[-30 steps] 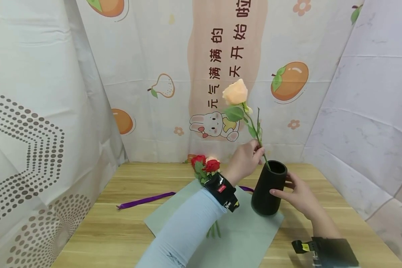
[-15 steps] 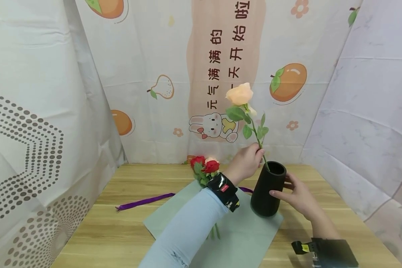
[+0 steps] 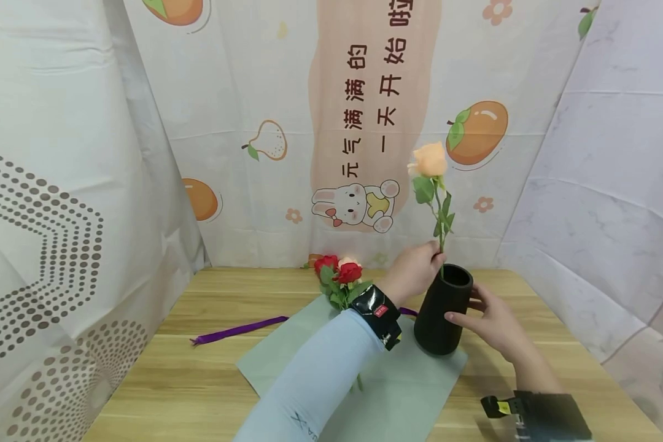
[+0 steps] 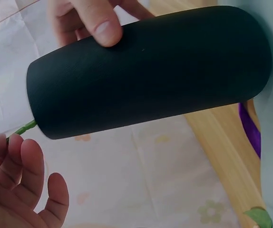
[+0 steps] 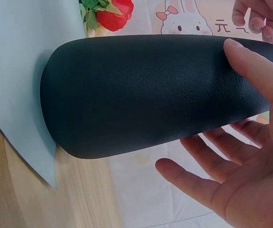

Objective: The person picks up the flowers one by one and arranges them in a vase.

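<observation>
While the right hand (image 3: 494,320) grips the black vase (image 3: 439,325) at right, the left hand (image 3: 413,270) pinches the peach rose (image 3: 431,161), which has swung nearly upright, its stem (image 4: 23,128) entering straighter, depth unclear.

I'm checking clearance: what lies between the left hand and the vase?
The left wrist view shows a short stretch of green stem between the left hand and the vase.
</observation>
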Tool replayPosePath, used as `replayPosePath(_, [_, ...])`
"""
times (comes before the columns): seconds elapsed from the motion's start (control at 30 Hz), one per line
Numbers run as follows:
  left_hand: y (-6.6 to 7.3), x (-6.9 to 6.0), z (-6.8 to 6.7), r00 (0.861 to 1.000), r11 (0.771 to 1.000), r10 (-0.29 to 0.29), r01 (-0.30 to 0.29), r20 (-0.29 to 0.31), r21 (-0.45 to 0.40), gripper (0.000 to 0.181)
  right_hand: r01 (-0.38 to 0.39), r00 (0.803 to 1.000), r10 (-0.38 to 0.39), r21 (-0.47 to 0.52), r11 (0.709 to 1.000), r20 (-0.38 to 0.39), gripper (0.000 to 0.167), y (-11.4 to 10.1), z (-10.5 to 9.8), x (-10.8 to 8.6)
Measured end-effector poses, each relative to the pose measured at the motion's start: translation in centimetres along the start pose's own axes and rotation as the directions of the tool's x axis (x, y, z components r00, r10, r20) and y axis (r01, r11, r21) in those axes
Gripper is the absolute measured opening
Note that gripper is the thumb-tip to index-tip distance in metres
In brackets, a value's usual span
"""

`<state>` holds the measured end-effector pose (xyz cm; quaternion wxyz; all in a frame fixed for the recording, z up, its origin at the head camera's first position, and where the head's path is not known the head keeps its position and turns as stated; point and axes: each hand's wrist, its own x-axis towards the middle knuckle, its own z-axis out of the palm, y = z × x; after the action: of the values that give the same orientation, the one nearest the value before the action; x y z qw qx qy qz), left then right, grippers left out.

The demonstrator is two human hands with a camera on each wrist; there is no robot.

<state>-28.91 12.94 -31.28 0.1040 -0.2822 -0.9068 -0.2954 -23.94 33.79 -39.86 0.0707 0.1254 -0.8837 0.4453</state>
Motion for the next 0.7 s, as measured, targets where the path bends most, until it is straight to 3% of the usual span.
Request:
replayPosePath(0.2, [-0.1,-0.7,0.8,0.999,0.998,0.028,-0.027,-0.016,0.058,0.020,-0.007,1.000,0.007,0.006,1.000,0.008,0.084,-0.1,0.1,-0.1])
replayPosePath(0.37, [-0.1,-1.1,1.3,0.998,0.997,0.021,-0.016,-0.059,0.080,0.017,-0.005,1.000,0.005,0.005,1.000,0.010,0.083,0.0,0.1,-0.1])
replayPosePath(0.7, [0.1,-1.1,2.0,0.994,0.998,-0.051,0.055,-0.101,0.037,0.019,0.008,1.000,-0.008,-0.001,1.000,-0.004,0.082,0.1,0.0,-0.1])
